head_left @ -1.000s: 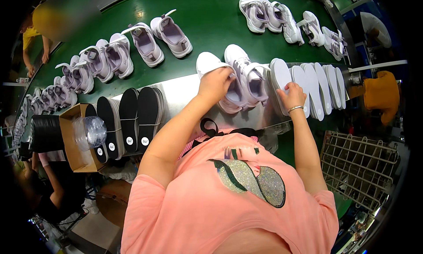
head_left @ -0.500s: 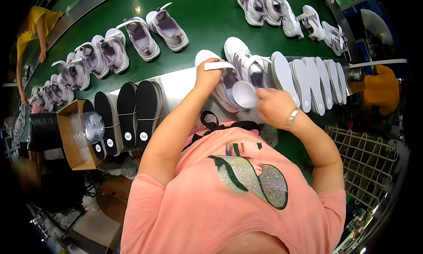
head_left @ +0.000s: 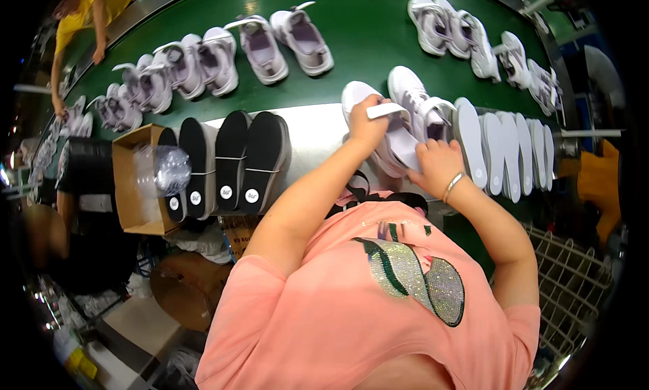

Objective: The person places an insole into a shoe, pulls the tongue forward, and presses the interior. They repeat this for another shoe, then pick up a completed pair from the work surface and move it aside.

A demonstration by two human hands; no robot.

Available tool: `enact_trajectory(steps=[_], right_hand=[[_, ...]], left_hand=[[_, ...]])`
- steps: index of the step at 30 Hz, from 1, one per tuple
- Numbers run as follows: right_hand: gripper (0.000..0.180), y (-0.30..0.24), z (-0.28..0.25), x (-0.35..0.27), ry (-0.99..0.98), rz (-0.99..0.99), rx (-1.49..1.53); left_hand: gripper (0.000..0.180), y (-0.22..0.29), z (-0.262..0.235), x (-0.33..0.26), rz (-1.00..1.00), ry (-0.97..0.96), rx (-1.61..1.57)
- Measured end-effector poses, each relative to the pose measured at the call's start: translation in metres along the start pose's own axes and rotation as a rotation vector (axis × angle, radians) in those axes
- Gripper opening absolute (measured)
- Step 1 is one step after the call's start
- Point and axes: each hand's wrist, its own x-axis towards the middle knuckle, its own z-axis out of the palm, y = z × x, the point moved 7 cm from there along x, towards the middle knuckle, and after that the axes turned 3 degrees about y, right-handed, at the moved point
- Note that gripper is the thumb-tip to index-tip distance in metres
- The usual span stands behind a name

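Fingers of my left hand [head_left: 367, 123] are clamping the pale lilac sneaker [head_left: 378, 136] steady on the steel ledge [head_left: 314, 136] beside the green conveyor belt [head_left: 365, 38], while my right hand [head_left: 436, 167] is closing on a white insole [head_left: 403, 145] at its opening.
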Motion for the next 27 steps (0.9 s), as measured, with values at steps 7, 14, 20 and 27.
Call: enact_trajectory(steps=[7, 14, 20, 27], right_hand=[[0.010, -0.015, 0.025, 0.034, 0.134, -0.113, 0.090], [0.016, -0.018, 0.051, 0.063, -0.237, -0.089, 0.151], [0.024, -0.022, 0.099, 0.093, -0.629, -0.265, 0.063], [0.021, -0.012, 0.068, 0.082, -0.360, 0.009, 0.030]], left_hand=[[0.022, 0.007, 0.000, -0.001, -0.078, -0.041, -0.082], [0.027, -0.015, 0.006, 0.001, -0.259, -0.124, -0.186], [0.031, -0.025, 0.013, 0.008, -0.141, -0.099, -0.170], [0.027, -0.023, 0.017, 0.007, -0.211, -0.141, -0.204]])
